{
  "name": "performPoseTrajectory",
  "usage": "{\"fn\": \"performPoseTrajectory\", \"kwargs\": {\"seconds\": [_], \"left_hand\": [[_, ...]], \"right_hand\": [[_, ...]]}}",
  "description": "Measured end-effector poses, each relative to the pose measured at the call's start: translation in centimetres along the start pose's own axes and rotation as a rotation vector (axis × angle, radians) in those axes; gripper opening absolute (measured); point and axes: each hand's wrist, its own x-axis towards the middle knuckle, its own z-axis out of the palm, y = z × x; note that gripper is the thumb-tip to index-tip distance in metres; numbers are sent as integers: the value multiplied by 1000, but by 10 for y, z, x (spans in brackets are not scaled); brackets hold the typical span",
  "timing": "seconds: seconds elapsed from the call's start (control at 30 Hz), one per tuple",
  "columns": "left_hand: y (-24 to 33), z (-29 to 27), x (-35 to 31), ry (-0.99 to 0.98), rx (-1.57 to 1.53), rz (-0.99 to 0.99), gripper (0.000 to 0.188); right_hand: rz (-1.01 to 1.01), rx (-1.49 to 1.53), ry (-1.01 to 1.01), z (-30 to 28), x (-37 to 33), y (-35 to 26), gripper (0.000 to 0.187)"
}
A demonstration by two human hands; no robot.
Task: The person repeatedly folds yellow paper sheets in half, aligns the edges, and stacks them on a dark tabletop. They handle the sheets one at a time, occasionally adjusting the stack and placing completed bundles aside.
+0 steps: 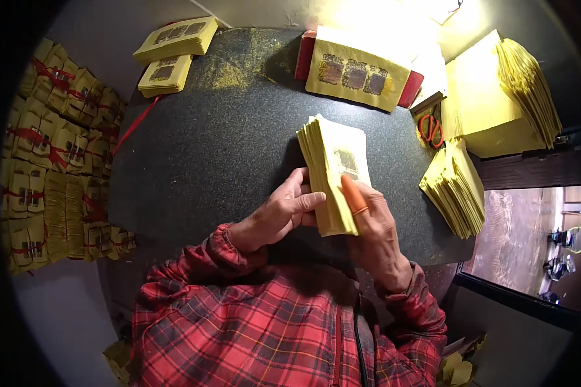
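Note:
Between my two hands, over the near middle of the dark speckled table (193, 148), a thick stack of yellow printed paper (352, 138) stands tilted with its sheet edges showing on the left. My left hand (287, 205) grips its left side, thumb lying across the edges and fingers partly hidden behind. At the lower right, my right hand (376, 232) holds the stack. An orange finger cot (354, 195) on that hand presses against the printed face.
Yellow paper stacks (177, 39) lie at the far left with a red ribbon (135, 124). A printed stack (352, 74) leans on a red block at the back. Red-handled scissors (430, 129), a fanned stack (455, 187) and a tall pile (490, 109) are at right. Tied bundles (64, 148) fill the left.

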Motion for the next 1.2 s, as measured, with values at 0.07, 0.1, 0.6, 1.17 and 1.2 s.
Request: {"fn": "performPoseTrajectory", "kwargs": {"seconds": [0.07,0.1,0.6,1.17,1.2], "left_hand": [[-6,-29,11,-72,131,29,78],[-8,-42,23,-31,307,75,78],[38,-72,74,-191,672,90,96],[-8,-61,-80,-7,707,188,68],[-5,-56,-82,-41,672,206,75]], "right_hand": [[173,172,87,-9,0,5,72],[236,302,116,-11,-6,21,67],[703,1276,71,-33,-29,87,101],[752,1674,196,-19,-78,59,85],[755,1616,192,-20,-74,52,86]]}}
